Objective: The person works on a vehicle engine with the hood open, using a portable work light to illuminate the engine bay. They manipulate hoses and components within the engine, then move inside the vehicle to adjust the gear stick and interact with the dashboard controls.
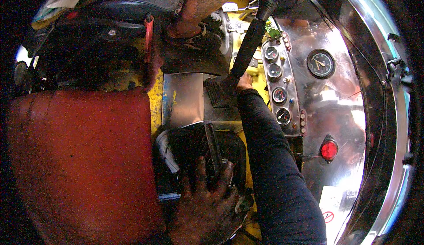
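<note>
Two bare hands in view, low in the frame and near its centre. At upper centre, a black column (249, 46), slanting from a rounded black end (266, 3) down toward a flat ribbed pad (219, 93) at mid-frame. Looks dark and matte, slim along the shaft; broader and grooved at the pad.

Just beside the column's lower end, right hand (245, 82), partly hidden, at the tip of a black sleeve (276, 156) rising from the lower edge. Cannot tell grip from touch there, nor closed from open.

At lower centre, left hand (207, 207), back upward, fingers (226, 173) spread and uncurled over the near end of a black ribbed bar (213, 145). Too dark for telling contact.

Hemmed in on the right by a gauge panel (278, 81) with four small dials, backed by a shiny metal dashboard (331, 112) bearing a red lamp (329, 150). Leaves only a narrow yellow gap between column and panel.

Shut off on the left by a broad red surface (84, 165), near the left hand. At top centre, another person's dark shoe (196, 46). Widest open room left of the pad, over a bare metal plate (182, 98).
</note>
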`<state>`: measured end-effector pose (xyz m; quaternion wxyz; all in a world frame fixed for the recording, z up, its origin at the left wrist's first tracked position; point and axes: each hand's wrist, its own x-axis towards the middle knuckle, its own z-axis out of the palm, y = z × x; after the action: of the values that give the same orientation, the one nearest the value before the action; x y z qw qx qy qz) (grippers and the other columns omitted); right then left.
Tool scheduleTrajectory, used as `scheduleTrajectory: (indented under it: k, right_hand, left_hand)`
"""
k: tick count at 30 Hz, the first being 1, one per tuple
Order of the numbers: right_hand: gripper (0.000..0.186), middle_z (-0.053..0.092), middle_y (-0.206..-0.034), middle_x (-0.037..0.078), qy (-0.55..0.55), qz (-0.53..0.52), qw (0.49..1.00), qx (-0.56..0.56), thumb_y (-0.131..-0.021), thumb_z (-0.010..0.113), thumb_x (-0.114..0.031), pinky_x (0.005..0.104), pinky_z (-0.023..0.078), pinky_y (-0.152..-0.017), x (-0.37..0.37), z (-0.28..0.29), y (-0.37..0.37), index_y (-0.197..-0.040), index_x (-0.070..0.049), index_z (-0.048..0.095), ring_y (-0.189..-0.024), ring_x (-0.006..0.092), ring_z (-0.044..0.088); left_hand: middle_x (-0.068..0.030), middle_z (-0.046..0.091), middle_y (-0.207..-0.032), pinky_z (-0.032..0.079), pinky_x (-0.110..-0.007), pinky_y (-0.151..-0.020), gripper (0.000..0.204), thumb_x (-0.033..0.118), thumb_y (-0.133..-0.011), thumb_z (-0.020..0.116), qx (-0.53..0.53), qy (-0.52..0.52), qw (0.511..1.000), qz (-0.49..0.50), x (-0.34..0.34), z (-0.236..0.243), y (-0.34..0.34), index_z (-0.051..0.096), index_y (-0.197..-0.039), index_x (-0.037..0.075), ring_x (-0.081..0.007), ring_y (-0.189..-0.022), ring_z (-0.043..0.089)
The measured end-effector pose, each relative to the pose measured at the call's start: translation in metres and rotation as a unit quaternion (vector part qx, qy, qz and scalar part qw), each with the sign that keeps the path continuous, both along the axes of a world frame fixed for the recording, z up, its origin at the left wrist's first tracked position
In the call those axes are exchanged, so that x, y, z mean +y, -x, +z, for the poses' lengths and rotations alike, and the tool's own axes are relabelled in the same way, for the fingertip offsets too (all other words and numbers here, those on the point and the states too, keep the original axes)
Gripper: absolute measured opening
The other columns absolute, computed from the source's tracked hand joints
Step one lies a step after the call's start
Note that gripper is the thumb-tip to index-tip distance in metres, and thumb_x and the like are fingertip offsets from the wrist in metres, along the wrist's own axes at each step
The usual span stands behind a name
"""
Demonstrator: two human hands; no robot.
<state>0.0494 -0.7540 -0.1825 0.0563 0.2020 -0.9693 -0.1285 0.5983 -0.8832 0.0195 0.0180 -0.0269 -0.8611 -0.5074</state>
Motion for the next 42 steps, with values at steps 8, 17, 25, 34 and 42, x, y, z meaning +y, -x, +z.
scheduleTrajectory:
  k: [8, 17, 25, 34, 42]
  right_hand:
    - [0.052, 0.065, -0.135, 0.023, -0.012, -0.008, 0.997, -0.072, -0.101, 0.057, -0.030, 0.0533, 0.057, -0.096, -0.002, 0.005, 0.009, -0.149, -0.012, 0.047, -0.117, 0.0423, 0.069]
    - [0.062, 0.073, -0.116, 0.024, 0.093, -0.019, 0.991, -0.093, -0.083, 0.064, -0.059, 0.0513, 0.053, -0.093, -0.005, 0.009, 0.009, -0.114, -0.006, 0.073, -0.114, 0.0449, 0.068]
    - [0.061, 0.074, -0.116, 0.023, 0.104, -0.030, 0.988, -0.111, -0.084, 0.063, -0.060, 0.0513, 0.054, -0.092, -0.006, 0.013, 0.005, -0.113, -0.007, 0.074, -0.113, 0.0432, 0.068]
    - [0.076, 0.065, -0.134, 0.026, 0.035, 0.003, 0.994, -0.103, -0.094, 0.060, -0.058, 0.0563, 0.052, -0.104, -0.001, 0.006, 0.018, -0.157, -0.023, 0.035, -0.123, 0.0474, 0.064]
    - [0.068, 0.065, -0.135, 0.026, 0.047, -0.044, 0.989, -0.137, -0.097, 0.058, -0.050, 0.0575, 0.051, -0.104, -0.009, 0.009, 0.012, -0.157, -0.023, 0.036, -0.124, 0.0471, 0.063]
  left_hand:
    - [-0.0195, 0.045, -0.158, 0.023, -0.070, -0.119, 0.054, 0.048, -0.098, 0.060, 0.004, -0.027, 0.999, 0.023, -0.001, 0.007, 0.000, 0.068, -0.133, 0.007, -0.0591, -0.145, 0.030]
    - [-0.0184, 0.045, -0.158, 0.022, -0.069, -0.120, 0.054, 0.047, -0.098, 0.061, -0.001, -0.019, 1.000, -0.001, -0.005, 0.008, -0.002, 0.069, -0.132, 0.006, -0.0575, -0.146, 0.028]
    - [-0.0183, 0.046, -0.158, 0.023, -0.069, -0.120, 0.054, 0.047, -0.097, 0.063, -0.007, -0.023, 1.000, 0.001, -0.007, 0.011, -0.003, 0.069, -0.132, 0.007, -0.0580, -0.147, 0.028]
    - [-0.0178, 0.043, -0.161, 0.027, -0.068, -0.119, 0.057, 0.051, -0.096, 0.063, -0.005, -0.013, 1.000, 0.006, -0.004, 0.013, -0.003, 0.068, -0.135, 0.009, -0.0612, -0.145, 0.028]
    - [-0.0170, 0.042, -0.162, 0.030, -0.068, -0.117, 0.060, 0.054, -0.095, 0.062, 0.003, 0.035, 0.999, 0.007, -0.005, 0.014, -0.003, 0.067, -0.137, 0.012, -0.0612, -0.146, 0.028]
